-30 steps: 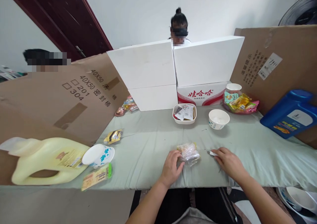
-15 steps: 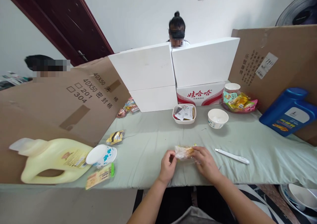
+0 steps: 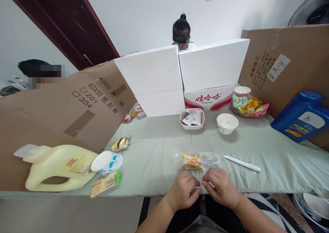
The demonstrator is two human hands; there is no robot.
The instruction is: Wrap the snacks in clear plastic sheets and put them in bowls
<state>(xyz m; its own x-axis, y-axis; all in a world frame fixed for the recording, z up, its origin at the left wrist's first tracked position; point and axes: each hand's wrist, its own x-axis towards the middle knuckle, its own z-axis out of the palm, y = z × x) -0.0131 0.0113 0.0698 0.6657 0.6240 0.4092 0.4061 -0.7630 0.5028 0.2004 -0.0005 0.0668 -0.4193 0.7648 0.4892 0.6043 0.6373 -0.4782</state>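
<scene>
Our clear snack packet (image 3: 196,161) lies on the counter (image 3: 159,147) at lower centre, apparently unopened. Just below it, our left hand (image 3: 183,191) and right hand (image 3: 221,190) meet, grips pinched together; whether they hold anything we cannot tell.

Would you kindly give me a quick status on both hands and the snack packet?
Left hand and right hand fingertips together at table edge, contents unclear. Snack packet flat on cloth, just beyond them, untouched. White pen lies right of it.
</scene>
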